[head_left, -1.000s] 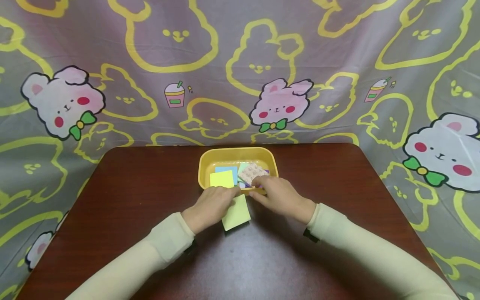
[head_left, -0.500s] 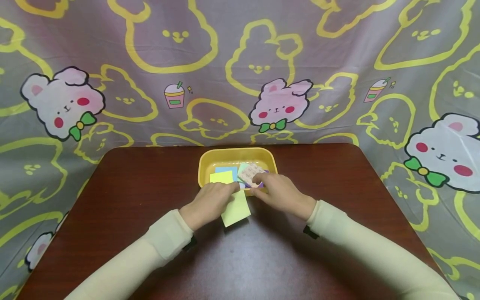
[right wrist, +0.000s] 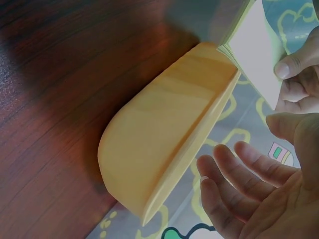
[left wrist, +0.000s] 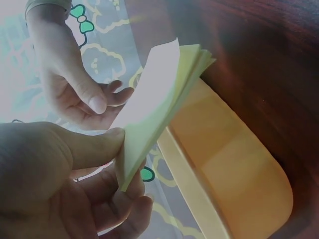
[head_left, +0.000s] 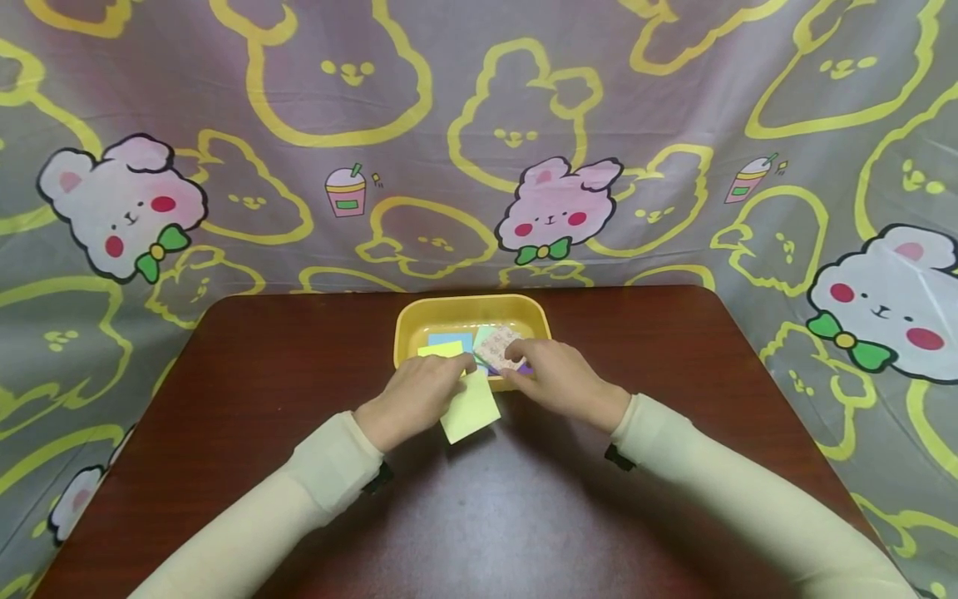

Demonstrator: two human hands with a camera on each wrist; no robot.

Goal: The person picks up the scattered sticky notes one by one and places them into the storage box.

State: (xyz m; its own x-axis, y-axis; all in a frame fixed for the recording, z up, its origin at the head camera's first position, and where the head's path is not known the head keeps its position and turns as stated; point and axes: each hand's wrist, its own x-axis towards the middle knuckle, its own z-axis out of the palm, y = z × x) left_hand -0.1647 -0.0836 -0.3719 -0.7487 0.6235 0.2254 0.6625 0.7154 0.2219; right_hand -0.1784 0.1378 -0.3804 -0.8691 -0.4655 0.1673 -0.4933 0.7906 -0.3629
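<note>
My left hand [head_left: 414, 395] pinches a pale yellow-green pad of sticky notes [head_left: 473, 409] between thumb and fingers, just in front of a yellow plastic box [head_left: 471, 299]. In the left wrist view the stack [left wrist: 154, 104] is tilted, its sheets slightly fanned at the far end. My right hand [head_left: 566, 380] hovers at the box's front right edge, fingers apart and loosely bent, with nothing in it. Inside the box lie a bright yellow pad [head_left: 441, 349], a blue one [head_left: 452, 339] and a patterned beige one [head_left: 496, 346]. Purple and mint pieces show partly beneath the beige pad.
The box stands towards the back of a dark reddish-brown table [head_left: 299, 358]. Behind the table hangs a grey curtain [head_left: 427, 166] with cartoon bears and rabbits, which also runs along both sides.
The left hand has lifted the pale yellow-green pad a little, towards the box. The right hand has shifted slightly upward and stays beside the box.
</note>
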